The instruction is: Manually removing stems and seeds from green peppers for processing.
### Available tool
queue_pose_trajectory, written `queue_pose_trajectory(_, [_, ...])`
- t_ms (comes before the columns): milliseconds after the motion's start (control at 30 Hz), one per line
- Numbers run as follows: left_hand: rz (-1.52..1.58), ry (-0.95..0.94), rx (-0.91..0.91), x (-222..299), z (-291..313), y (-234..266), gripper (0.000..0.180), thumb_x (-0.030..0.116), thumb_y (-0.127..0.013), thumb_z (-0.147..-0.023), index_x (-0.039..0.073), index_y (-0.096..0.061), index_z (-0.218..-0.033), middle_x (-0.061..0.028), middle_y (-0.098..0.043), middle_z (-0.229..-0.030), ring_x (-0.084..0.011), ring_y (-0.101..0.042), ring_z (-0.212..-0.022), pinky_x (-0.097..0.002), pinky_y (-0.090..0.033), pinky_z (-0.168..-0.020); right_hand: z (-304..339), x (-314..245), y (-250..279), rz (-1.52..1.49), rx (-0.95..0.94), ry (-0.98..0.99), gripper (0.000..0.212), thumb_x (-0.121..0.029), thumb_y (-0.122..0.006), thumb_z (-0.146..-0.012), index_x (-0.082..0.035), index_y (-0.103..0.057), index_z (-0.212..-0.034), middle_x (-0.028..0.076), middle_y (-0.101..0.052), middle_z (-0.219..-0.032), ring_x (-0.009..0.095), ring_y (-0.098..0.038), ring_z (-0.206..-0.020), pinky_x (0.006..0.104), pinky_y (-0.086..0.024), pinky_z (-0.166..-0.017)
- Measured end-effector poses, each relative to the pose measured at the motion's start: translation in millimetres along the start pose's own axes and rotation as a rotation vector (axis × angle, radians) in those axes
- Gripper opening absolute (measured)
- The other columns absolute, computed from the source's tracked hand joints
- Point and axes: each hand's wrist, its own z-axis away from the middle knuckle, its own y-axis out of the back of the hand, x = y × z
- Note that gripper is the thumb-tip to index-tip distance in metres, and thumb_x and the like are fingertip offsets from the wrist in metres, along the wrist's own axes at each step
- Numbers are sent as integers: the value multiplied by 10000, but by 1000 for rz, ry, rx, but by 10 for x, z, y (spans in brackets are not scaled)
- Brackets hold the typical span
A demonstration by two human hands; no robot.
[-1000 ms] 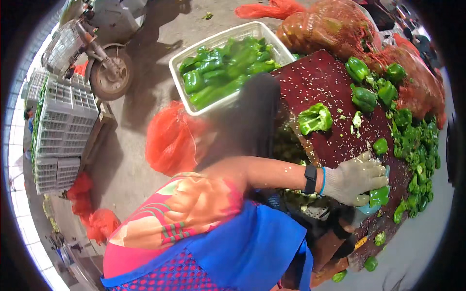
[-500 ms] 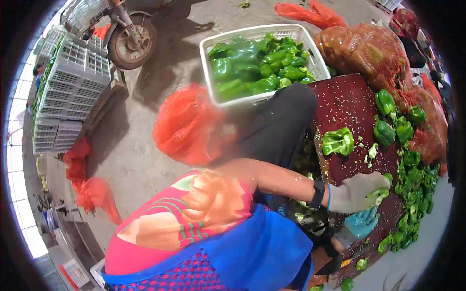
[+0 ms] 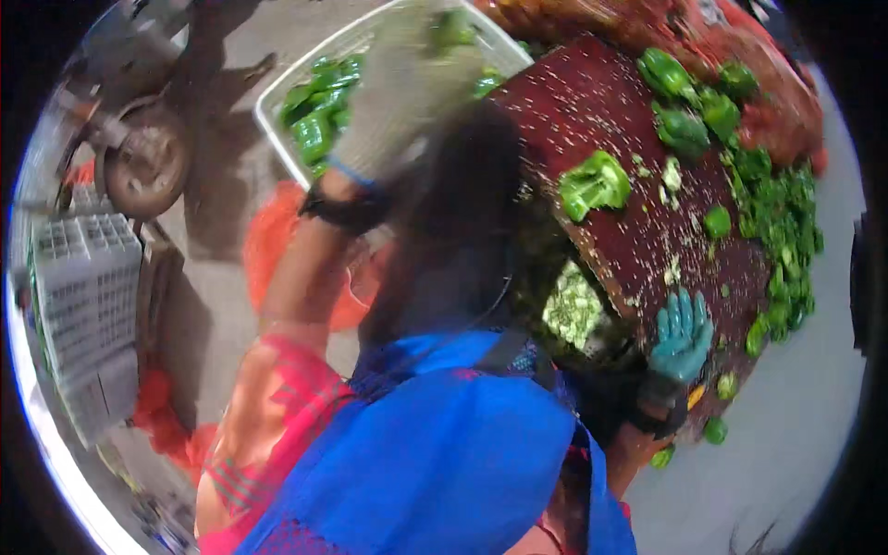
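Note:
My left hand [image 3: 398, 102], in a whitish knit glove, is raised over a white plastic crate [image 3: 279, 143] of green bell peppers [image 3: 314, 134]. Motion smears its fingers, and whether the green beside them is held is unclear. On the near part of a dark red board [image 3: 592, 92], my right hand [image 3: 683, 342] in a teal-coated glove lies palm down with fingers spread, holding nothing. Farther up the board sits an opened green pepper piece [image 3: 594, 185], among scattered pale seeds. Whole green peppers [image 3: 683, 131] lie toward the board's far right.
A heap of green pepper pieces [image 3: 786, 240] runs along the board's right edge, below red mesh sacks [image 3: 786, 120]. Pale scraps [image 3: 573, 305] show beneath the board's left edge. Stacked white crates [image 3: 92, 296] and a motorcycle wheel [image 3: 145, 157] stand at left.
My left hand has swung from the board, where it held a green pepper, up and left over the crate. My right hand has opened flat on the board. The view has shifted.

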Motion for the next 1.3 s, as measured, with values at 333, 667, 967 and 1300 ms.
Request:
queue_pose_trajectory(333, [-499,-181,-444,65,166,-1396,382,272,-581,-881,15,-622,-1161,-221,-653,-1140,-389,-643,-1033,-456,-512,-897,-321,586,-565,761,-402,326,586,-326,-539,-976,-83,-366,-1480,133,-578,-1283,210,-605,-1099,314,-505,-877])
queue_pose_trajectory(667, [-566,146,-636,-494,262,-2187,306,251,-584,-841,21,-650,-1032,-234,-674,-1050,-396,-643,-1031,-467,-509,-879,-1005,636,-1462,1490,-354,606,493,-424,-592,-889,-94,-545,-1253,238,-673,-1021,404,-651,-976,489,-504,-823])
queue_pose_trajectory(967, [142,231,-693,-422,226,-2236,379,268,-676,-783,22,-626,-1067,-180,-665,-973,-267,-649,-886,-369,-505,-779,-1272,522,-1205,675,-474,496,354,-283,-666,-915,-9,-620,-1134,61,-667,-954,122,-590,-845,292,-489,-768])
queue_pose_trajectory(1300, [696,-64,-797,-173,504,-2147,516,86,-749,-641,22,-633,-1139,-106,-680,-1075,-226,-658,-988,-327,-527,-856,-932,279,-1208,294,-404,560,296,-192,-597,-957,-4,-612,-1185,75,-659,-1047,135,-608,-938,292,-490,-849])
